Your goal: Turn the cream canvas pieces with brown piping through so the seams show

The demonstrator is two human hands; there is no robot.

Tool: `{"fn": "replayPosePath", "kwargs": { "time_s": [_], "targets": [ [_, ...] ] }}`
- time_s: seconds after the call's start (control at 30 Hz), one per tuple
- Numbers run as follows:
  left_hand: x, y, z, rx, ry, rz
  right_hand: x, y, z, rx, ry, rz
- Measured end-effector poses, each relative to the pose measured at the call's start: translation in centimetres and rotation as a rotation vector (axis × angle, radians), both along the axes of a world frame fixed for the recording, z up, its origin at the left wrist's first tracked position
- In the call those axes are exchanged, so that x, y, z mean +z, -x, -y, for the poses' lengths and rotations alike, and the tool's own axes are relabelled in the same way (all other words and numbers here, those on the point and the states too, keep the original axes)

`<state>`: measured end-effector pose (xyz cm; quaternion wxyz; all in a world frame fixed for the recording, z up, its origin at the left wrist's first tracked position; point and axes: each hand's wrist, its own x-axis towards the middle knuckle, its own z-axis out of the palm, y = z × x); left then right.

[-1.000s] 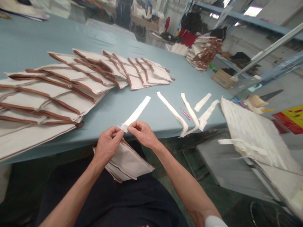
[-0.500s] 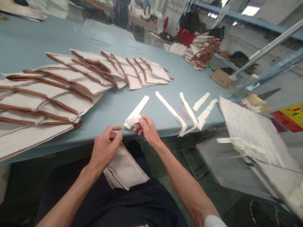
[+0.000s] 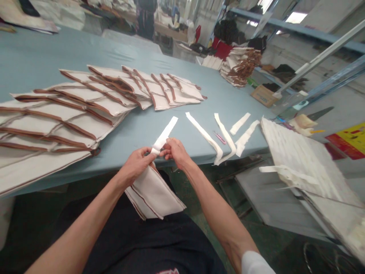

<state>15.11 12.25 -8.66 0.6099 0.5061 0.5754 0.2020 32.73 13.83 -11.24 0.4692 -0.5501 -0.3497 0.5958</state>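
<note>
Left hand [image 3: 138, 164] and right hand [image 3: 176, 153] are close together right at the near edge of the blue desk [image 3: 137, 131]. Left one's got thumb and fingers pinched on the top corner of a folded cream piece with brown edging [image 3: 162, 190], where it meets the near end of a white strip [image 3: 167, 131]. Right one has its fingers curled in, thumb up against that same end; honestly can't tell if it's actually gripping anything.

So the cream piece hangs just off the desk's near edge, over the person's dark-clothed lap [image 3: 154, 243], while the rest of the white strip lies flat on the desk, pointing away from that edge.

Rest of the desk: a long overlapping row of cream pieces with brown trim [image 3: 76, 131] runs from its left end to the middle. Toward its right end you've got two long pale strips [image 3: 203, 131] whose bent ends come together at the near edge, a little pink tool [image 3: 220, 137], and two shorter strips [image 3: 240, 123]. At the desk's far right corner sits a messy cream-and-brown stack [image 3: 239, 66], and just off its right end is a whitish slanted board [image 3: 302, 152] with more strips on it.
</note>
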Motion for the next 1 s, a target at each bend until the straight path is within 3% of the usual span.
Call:
{"fn": "replayPosePath", "kwargs": {
  "time_s": [0.2, 0.53, 0.8, 1.0],
  "targets": [
    [-0.1, 0.3, -0.4, 0.037, 0.111, 0.069, 0.8, 0.1, -0.7, 0.037, 0.117, 0.03],
    [-0.3, 3.5, 0.4, -0.005, 0.247, 0.118, 0.7, 0.0, -0.6, 0.028, 0.171, 0.027],
    [0.4, 6.9, 2.0, 0.088, -0.041, -0.022, 1.0, -0.3, -0.4, 0.066, 0.157, -0.085],
    [1.1, 5.7, 2.6, 0.139, -0.259, -0.088, 2.4, -0.6, 0.3, 0.125, 0.133, -0.213]
  ]
}}
